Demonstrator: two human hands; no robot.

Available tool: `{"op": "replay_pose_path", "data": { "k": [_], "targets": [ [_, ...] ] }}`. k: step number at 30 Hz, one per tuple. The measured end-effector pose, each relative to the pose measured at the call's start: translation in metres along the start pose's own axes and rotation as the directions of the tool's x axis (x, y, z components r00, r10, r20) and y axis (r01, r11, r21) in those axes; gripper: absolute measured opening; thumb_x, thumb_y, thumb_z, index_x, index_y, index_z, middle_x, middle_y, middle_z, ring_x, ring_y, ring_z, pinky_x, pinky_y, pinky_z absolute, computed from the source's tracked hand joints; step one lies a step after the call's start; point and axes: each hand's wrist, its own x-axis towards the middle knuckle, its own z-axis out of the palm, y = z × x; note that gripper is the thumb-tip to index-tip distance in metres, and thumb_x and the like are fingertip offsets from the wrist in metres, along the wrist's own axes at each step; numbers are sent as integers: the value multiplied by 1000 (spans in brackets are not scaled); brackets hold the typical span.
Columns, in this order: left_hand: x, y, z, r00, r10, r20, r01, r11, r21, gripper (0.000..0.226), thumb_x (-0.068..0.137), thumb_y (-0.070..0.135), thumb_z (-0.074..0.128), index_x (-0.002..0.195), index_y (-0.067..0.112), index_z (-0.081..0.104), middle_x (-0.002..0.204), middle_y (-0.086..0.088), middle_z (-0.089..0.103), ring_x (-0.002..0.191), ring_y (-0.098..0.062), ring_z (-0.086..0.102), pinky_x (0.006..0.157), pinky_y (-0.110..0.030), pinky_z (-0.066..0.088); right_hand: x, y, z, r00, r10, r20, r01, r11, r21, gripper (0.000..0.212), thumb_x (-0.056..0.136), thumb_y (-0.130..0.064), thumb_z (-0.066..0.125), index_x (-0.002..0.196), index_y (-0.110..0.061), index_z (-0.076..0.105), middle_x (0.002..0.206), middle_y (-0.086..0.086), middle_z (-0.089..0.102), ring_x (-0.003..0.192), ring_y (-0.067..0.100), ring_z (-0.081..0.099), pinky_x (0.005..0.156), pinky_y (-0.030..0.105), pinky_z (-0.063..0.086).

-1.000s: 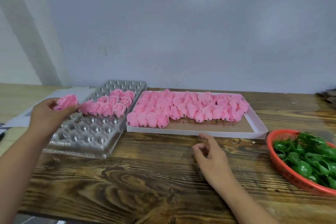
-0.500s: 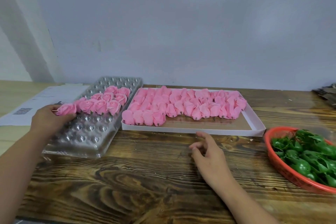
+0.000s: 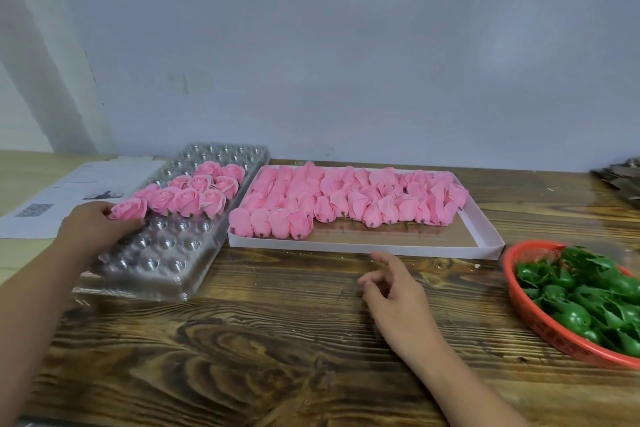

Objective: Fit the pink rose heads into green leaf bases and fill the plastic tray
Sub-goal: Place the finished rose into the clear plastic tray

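Dark-grained wooden tabletop (image 3: 277, 340) is sitting against a plain grey-white wall (image 3: 346, 45). White printed paper sheets (image 3: 69, 191) are lying at far left. A dark grey stack, too blurred to identify, (image 3: 620, 177) is sitting at far right edge.

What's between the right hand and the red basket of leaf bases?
In the head view, only bare wooden table separates the right hand from the red basket. The white box of rose heads sits farther back, off that line.
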Motion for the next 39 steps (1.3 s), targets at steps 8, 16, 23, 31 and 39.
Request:
{"op": "replay_pose_path", "data": {
  "k": [8,16,23,31,39],
  "targets": [
    [1,-2,-5,1000,-13,22,13,1000,-22,21,79,30,88,73,22,69,60,-11,71,66,-33,68,63,-38,49,0,0,0,1000,3,8,-3,1000,-10,43,93,-16,56,127,-39,44,96,-29,64,64,5,58,65,21,44],
    [5,5,-2,995,-73,68,74,997,-13,19,76,21,90,74,10,74,57,-12,71,57,-30,68,62,-34,50,0,1,-1,1000,-9,6,9,1000,-8,41,93,-16,56,127,-37,46,95,-28,64,64,6,57,68,27,48],
    [5,8,-3,994,-72,82,73,997,-5,17,75,16,89,76,5,76,58,-15,71,56,-31,66,61,-36,53,1,3,1,1000,-18,9,18,1000,-5,41,92,-15,55,124,-40,45,97,-28,64,61,3,57,64,21,43],
    [0,13,-5,990,-107,96,106,994,16,20,76,15,89,78,3,73,66,-19,72,57,-29,61,60,-32,46,1,1,1,1000,-6,11,6,1000,-19,41,92,-17,55,122,-43,44,97,-29,64,62,5,59,64,24,46],
    [-14,19,-10,984,-166,70,170,984,-58,78,77,20,89,142,1,51,116,-25,67,92,-39,66,90,-49,51,0,-2,-1,1000,-1,6,1,1000,7,40,93,-15,55,125,-37,46,90,-17,68,57,4,56,63,27,47]
  ]
}}
